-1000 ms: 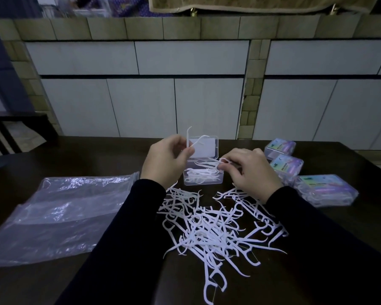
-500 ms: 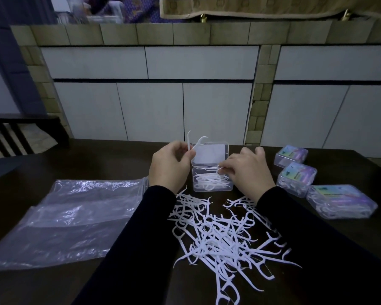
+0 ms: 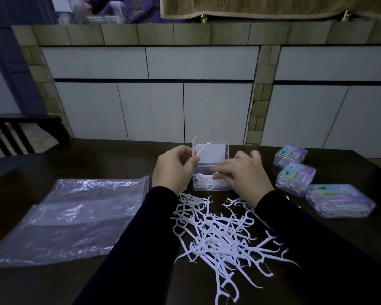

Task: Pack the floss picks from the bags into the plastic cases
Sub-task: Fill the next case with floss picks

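Observation:
A clear plastic case point(image 3: 211, 186) stands open on the dark table, its lid point(image 3: 213, 151) upright, with several white floss picks inside. My left hand point(image 3: 174, 170) pinches floss picks point(image 3: 195, 148) that stick up beside the lid. My right hand point(image 3: 244, 173) hovers over the case's right side and pinches a floss pick point(image 3: 215, 173) at the case's opening. A loose pile of white floss picks point(image 3: 220, 234) lies on the table in front of the case, between my forearms.
An empty clear plastic bag point(image 3: 70, 216) lies flat at the left. Three closed, filled cases point(image 3: 290, 156), point(image 3: 296, 178), point(image 3: 339, 203) sit in a row at the right. A tiled cabinet wall runs behind the table point(image 3: 97, 157); a dark chair point(image 3: 20, 130) stands far left.
Both hands stay at the open case. My right hand has shifted slightly left over the case opening. The camera view has tilted a little.

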A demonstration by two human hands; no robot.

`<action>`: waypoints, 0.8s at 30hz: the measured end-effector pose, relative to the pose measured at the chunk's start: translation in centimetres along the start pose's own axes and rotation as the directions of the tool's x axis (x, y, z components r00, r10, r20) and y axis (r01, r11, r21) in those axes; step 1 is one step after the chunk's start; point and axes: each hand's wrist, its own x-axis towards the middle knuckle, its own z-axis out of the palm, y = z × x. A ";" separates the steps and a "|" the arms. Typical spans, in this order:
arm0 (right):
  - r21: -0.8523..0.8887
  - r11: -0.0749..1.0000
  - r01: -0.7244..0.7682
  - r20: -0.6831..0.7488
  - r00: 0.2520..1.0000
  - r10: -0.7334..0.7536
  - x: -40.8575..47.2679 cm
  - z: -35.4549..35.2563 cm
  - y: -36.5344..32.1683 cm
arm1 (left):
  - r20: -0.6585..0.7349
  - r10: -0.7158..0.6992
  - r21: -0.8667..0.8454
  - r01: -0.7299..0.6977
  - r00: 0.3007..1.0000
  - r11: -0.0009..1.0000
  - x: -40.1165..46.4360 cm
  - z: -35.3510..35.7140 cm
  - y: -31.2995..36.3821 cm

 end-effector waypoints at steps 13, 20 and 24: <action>0.046 0.994 -0.102 0.204 0.975 0.090 -0.1 -0.2 -0.3 | 0.015 0.001 0.012 -0.001 1.000 1.000 0.0 -0.1 -0.2; 0.025 0.958 -0.285 0.307 0.914 0.264 -0.8 0.0 1.8 | 0.024 -0.012 0.022 0.011 1.000 1.000 0.1 0.2 0.0; 0.086 0.955 -0.283 0.384 0.894 0.231 -1.1 0.1 1.7 | 0.052 0.040 -0.037 -0.039 0.998 0.999 -0.1 0.3 0.1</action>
